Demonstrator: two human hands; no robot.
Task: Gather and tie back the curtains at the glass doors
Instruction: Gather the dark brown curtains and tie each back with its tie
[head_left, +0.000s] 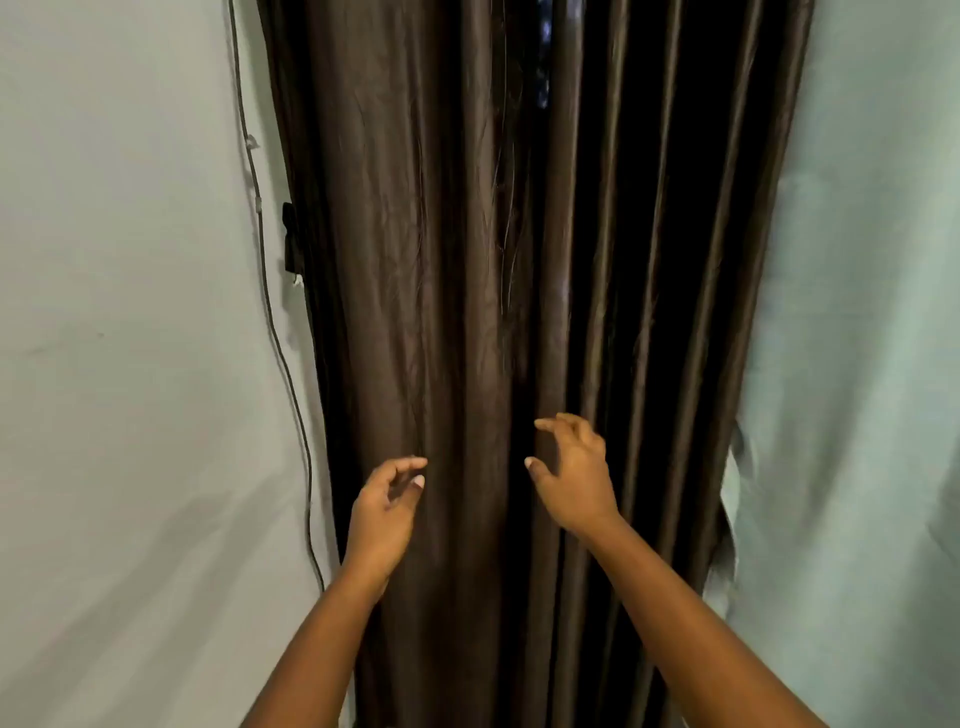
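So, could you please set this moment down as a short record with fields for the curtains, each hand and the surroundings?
curtains: dark brown curtains hang closed in long folds, not yet tied; a thin bright slit shows near the top
left hand: left hand in front of the folds, fingers loosely curled, gripping nothing
right hand: right hand spread, fingers bent, at the centre folds
left side: thin cable runs down the pale wall

Left hand (387, 501) and right hand (571, 470), fingers loosely curled, before dark brown curtains (467, 260).
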